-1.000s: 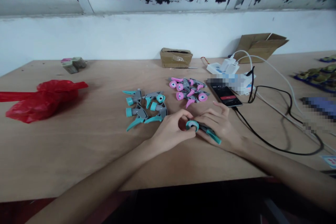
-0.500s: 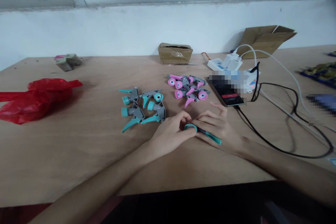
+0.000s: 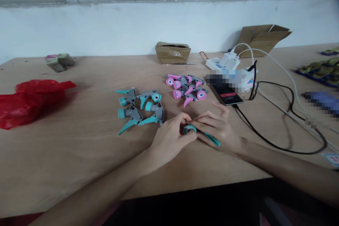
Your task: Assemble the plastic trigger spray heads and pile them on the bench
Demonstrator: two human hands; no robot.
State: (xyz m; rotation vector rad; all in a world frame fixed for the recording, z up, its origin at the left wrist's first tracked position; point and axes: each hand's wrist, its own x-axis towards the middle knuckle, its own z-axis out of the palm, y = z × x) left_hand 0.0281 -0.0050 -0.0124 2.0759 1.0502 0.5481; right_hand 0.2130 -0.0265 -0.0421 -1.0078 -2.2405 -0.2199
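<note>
Near the front of the wooden table, both hands hold one teal and grey trigger spray head [image 3: 213,140]. My left hand [image 3: 173,134] is closed, with thumb and forefinger curled round its teal ring-shaped collar. My right hand [image 3: 218,127] wraps over the grey body, which it mostly hides, and the teal trigger sticks out below its fingers. Left of the hands lie several teal and grey spray heads [image 3: 132,113]. Beyond the hands sits a cluster of pink and grey spray heads [image 3: 188,88].
A phone [image 3: 227,93] with a black cable lies right of the pink cluster. Behind it are a white power strip [image 3: 214,64] and an open carton [image 3: 261,40]. A small cardboard box [image 3: 173,53] stands at the back, a red plastic bag [image 3: 39,100] at left.
The whole view has shifted slightly, so things appear further left. Both hands keep their hold on the teal spray head; its collar now shows its opening a little more.
</note>
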